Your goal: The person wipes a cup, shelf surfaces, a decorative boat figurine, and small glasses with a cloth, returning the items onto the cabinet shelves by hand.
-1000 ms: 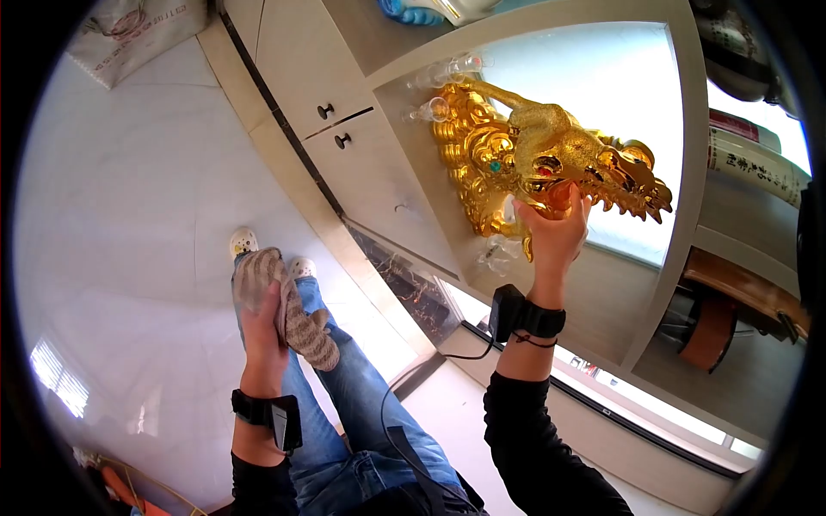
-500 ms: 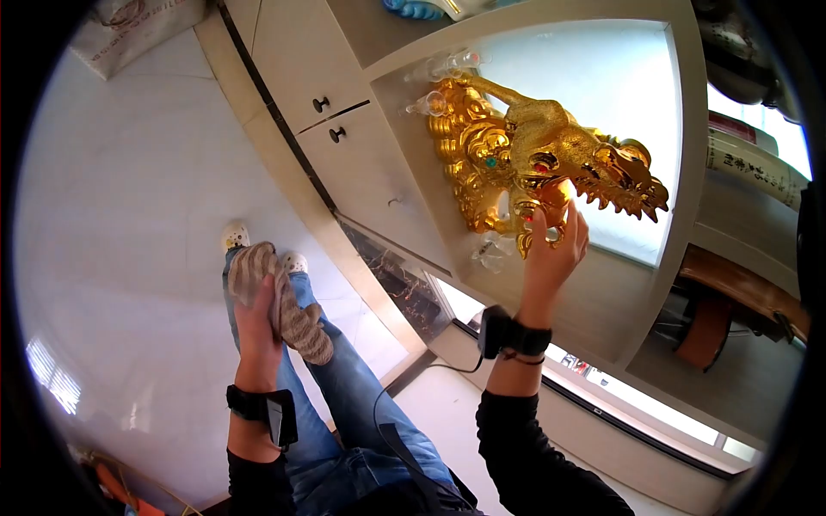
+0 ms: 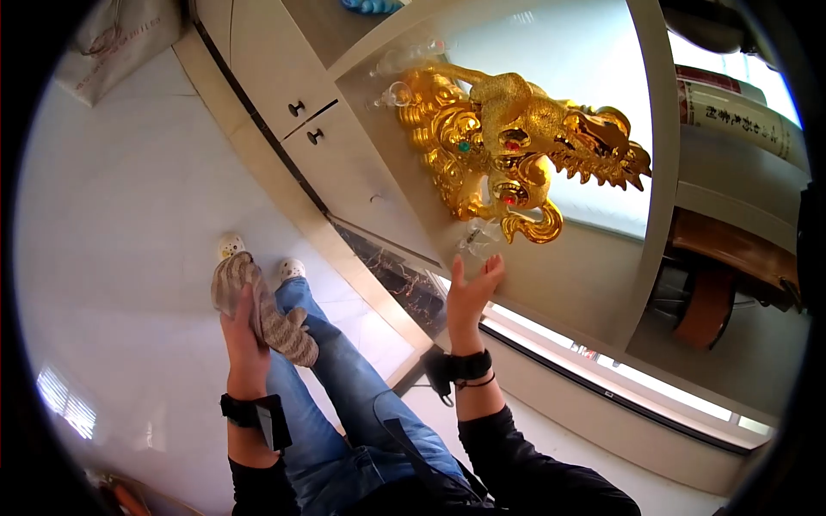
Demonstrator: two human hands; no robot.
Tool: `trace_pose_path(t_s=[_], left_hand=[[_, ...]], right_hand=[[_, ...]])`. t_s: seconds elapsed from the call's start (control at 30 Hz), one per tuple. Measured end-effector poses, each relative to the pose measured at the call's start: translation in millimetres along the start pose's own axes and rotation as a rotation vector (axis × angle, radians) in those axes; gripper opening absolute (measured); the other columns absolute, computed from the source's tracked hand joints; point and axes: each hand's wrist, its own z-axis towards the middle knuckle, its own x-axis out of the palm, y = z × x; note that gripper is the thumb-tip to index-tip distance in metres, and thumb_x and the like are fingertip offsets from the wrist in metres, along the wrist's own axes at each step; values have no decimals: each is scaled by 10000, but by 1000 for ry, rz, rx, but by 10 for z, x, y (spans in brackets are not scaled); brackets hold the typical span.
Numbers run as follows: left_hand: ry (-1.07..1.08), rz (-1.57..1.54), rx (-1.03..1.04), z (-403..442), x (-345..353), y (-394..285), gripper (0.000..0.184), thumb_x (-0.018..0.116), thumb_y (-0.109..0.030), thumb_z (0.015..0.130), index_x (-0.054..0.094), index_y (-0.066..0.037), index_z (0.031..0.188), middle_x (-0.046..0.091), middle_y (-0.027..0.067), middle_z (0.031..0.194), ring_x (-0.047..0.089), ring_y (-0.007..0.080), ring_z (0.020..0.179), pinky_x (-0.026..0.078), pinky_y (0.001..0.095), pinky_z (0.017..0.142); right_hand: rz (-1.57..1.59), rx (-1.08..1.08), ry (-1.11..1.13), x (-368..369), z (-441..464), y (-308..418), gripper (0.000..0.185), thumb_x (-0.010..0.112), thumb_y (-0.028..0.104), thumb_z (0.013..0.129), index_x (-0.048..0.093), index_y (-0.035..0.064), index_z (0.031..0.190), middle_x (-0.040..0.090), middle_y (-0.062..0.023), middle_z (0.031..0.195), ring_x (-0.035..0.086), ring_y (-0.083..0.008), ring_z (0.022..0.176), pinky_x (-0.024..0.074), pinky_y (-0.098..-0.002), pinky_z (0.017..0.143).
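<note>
My left hand (image 3: 246,331) is closed around a brown-and-cream striped knit glove (image 3: 274,318), which hangs over my legs. My right hand (image 3: 473,292) is raised at the shelf's front edge, thumb and fingers apart and nothing visible between them. Just beyond its fingertips stands a small clear glass piece (image 3: 479,234); whether they touch it I cannot tell. Behind that, a shiny gold dragon-like figurine (image 3: 508,146) with red and green stones fills the shelf compartment. More small clear glass pieces (image 3: 396,95) stand at the figurine's far side.
The shelf's upright divider (image 3: 661,172) separates the figurine from books (image 3: 740,116) and a brown leather item (image 3: 731,249). Cabinet doors (image 3: 344,163) with black knobs lie below. A printed bag (image 3: 120,47) rests on the pale floor (image 3: 129,215).
My right hand has come away from the figurine and moved back towards the shelf's front edge, near the glass piece. My left hand still holds the glove. The view has shifted slightly.
</note>
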Motion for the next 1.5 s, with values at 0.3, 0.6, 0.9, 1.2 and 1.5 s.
trace_pose_path(t_s=[0.3, 0.6, 0.9, 1.2, 1.5], left_hand=[[14, 13, -2, -33, -49, 48, 360, 539, -177, 800, 428, -16, 1101, 508, 54, 1007, 512, 156, 911, 442, 279, 763], [8, -33, 12, -30, -105, 59, 349, 534, -133, 800, 416, -40, 1115, 515, 43, 962, 520, 141, 853, 449, 269, 720], [187, -70, -34, -116, 51, 265, 457, 558, -107, 782, 352, -40, 1185, 463, 76, 1111, 464, 179, 1016, 404, 292, 846], [609, -89, 27, -295, 404, 410, 582, 622, -140, 741, 309, -56, 1224, 411, 55, 1190, 397, 202, 1105, 305, 339, 945], [492, 674, 513, -606, 673, 308, 508, 672, -35, 635, 454, -30, 1094, 527, 132, 1052, 523, 230, 971, 421, 279, 791]], right_hand=[[174, 194, -129, 221, 172, -114, 554, 539, 67, 774, 200, -79, 1187, 353, -203, 1082, 404, -280, 1013, 326, -337, 889], [271, 224, -279, 318, 201, -132, 391, 572, 11, 734, 347, -23, 1053, 393, -98, 882, 465, -173, 785, 430, -251, 686], [772, 118, -10, -78, -134, 467, 330, 533, 6, 777, 329, -23, 1035, 458, -82, 851, 544, -200, 841, 449, -263, 753], [1204, 256, 472, -425, -221, 1037, 455, 459, 48, 827, 272, -38, 1233, 528, -118, 976, 523, -256, 943, 411, -375, 848], [1365, 305, 724, -529, -235, 1244, 494, 457, 82, 829, 234, -52, 1248, 516, -120, 983, 517, -261, 956, 415, -363, 846]])
